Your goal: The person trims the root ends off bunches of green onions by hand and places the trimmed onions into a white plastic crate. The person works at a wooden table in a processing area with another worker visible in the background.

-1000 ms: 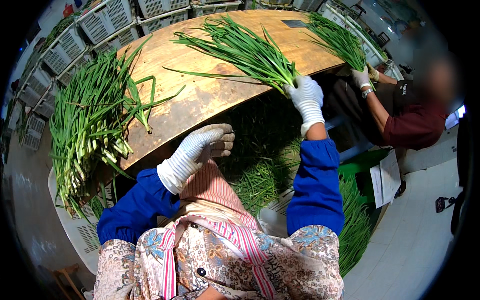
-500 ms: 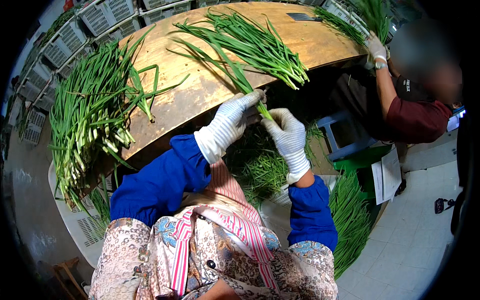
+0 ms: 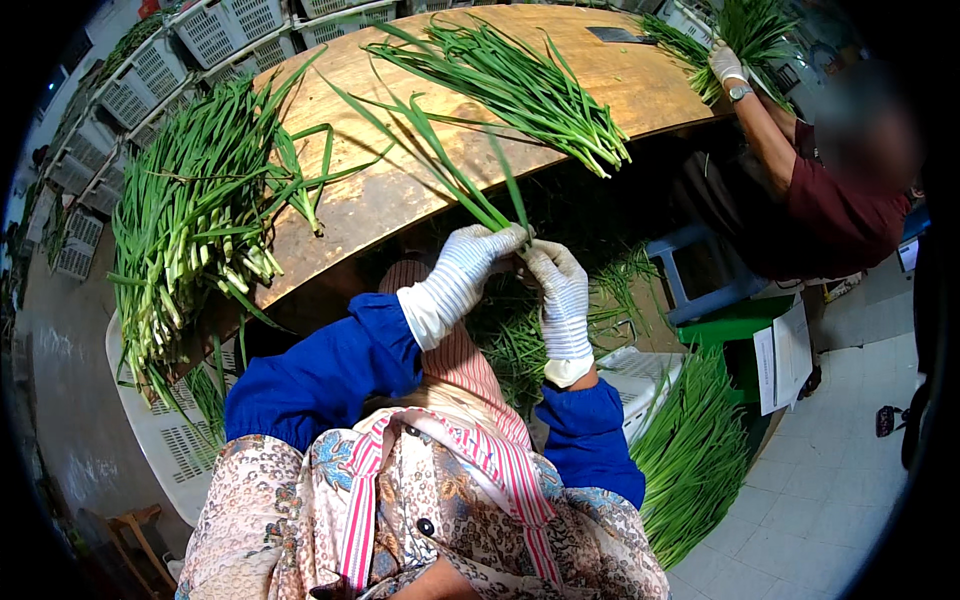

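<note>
Both my hands wear white-and-grey striped gloves and meet just off the table's near edge. My left hand [image 3: 468,275] is closed round a few garlic chives [image 3: 480,205], whose long leaves point up and left over the board. Pinched close beside it, my right hand [image 3: 562,300] has its fingertips at the lower end of the stems, where a single leaf stands up between the hands. The exact spot of its grip is partly hidden. Beyond them lies a loose bunch of garlic chives [image 3: 520,95] on the wooden table [image 3: 370,205].
A large heap of garlic chives [image 3: 195,220] hangs over the table's left end. At right, a co-worker's gloved hand [image 3: 727,64] holds another bunch near a dark flat blade [image 3: 615,35]. More chives [image 3: 695,455] lie low right by a blue stool [image 3: 690,270]. White crates [image 3: 225,35] line the back.
My right hand has drawn in against my left, and a leaf now rises between them. The held chives have fanned out. The co-worker's bunch has been lowered toward the table.
</note>
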Tool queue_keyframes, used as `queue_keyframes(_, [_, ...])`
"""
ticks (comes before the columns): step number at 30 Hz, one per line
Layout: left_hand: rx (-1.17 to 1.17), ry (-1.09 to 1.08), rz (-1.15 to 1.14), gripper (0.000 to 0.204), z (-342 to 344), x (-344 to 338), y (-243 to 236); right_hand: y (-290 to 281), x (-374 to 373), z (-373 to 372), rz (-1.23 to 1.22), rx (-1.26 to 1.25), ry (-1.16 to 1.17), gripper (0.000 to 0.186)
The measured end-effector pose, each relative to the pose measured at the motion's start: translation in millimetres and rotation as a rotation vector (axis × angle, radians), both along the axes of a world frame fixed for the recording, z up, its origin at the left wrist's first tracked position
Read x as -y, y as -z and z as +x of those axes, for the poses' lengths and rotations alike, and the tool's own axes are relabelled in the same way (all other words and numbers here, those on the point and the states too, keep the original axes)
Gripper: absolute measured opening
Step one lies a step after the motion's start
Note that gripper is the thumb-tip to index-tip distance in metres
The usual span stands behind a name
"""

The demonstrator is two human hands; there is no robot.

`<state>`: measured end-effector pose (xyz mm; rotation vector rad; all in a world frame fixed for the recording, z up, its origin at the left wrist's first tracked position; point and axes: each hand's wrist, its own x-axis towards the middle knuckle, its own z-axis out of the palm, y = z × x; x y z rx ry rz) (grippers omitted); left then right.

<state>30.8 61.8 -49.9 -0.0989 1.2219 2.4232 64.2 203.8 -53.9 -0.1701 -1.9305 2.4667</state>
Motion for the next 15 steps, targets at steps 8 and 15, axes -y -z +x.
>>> queue_keyframes(8, [0.004,-0.083,0.002,0.030,20,-5,2,11,16,12,-0.302,0.058,0.298,0.016])
queue_keyframes(15, [-0.148,-0.098,-0.046,0.030,20,7,-22,55,-48,15,-0.139,0.031,0.212,0.014])
